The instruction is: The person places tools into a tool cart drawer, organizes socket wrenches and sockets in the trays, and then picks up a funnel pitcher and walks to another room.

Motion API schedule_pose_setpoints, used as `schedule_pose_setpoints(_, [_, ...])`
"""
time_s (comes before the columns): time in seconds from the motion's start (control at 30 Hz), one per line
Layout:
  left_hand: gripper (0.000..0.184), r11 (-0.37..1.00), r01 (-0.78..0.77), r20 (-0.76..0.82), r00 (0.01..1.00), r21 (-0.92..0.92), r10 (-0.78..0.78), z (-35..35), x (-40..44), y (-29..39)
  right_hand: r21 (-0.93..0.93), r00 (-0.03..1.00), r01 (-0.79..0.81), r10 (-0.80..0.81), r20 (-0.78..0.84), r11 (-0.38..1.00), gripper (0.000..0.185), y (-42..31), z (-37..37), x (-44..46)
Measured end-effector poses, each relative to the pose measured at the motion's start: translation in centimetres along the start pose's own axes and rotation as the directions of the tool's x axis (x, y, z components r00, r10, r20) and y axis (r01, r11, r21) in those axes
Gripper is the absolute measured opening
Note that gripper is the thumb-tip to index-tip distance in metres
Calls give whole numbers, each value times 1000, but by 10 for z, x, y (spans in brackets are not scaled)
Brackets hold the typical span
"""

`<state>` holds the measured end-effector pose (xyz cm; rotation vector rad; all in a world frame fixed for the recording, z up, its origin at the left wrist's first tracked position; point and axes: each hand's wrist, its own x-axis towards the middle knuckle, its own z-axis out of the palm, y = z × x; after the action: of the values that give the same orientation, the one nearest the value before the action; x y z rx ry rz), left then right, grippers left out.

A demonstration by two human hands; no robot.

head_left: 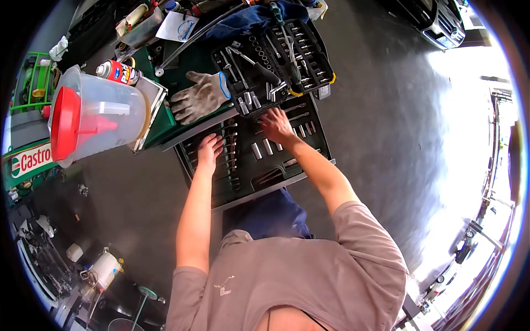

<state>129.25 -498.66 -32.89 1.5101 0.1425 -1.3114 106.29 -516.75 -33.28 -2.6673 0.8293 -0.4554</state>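
Hands (pixel 279 129) with palms hidden, car (pixel 433 23) cropped (top).

Black drawer tray (pixel 247 172), silver sockets (pixel 256 151), grey glove (pixel 199 98) with blue-edged cuff (pixel 224 86), red jug lid (pixel 65 124), taupe shirt (pixel 298 262)

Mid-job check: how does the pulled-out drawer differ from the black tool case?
Position: the drawer is pulled out towards the person, while the tool case lies open beyond it.
Edges: the tool case has yellow latches; the drawer shows a plain, greyish front edge.
Hands: the left hand and right hand are over the drawer; neither is over the tool case.
Shared: both have dark interiors holding metal tools.
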Motion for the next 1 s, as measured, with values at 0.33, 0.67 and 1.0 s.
schedule_pose_setpoints(0.33, [27, 992, 6, 81, 997, 123, -16, 24, -32, -18, 153, 993, 31, -48, 112, 988, 13, 16, 18, 7])
schedule_pose_setpoints(0.67, [32, 107, -804, 507, 465, 585, 726, 148, -92, 109, 434, 950, -58, 183, -253, 899, 8, -32, -133, 37])
schedule_pose_setpoints(1.0, [15, 39, -747, 538, 513, 664, 669, 166, -43, 118, 38, 997, -53, 51, 53, 998, 12, 4, -156, 93])
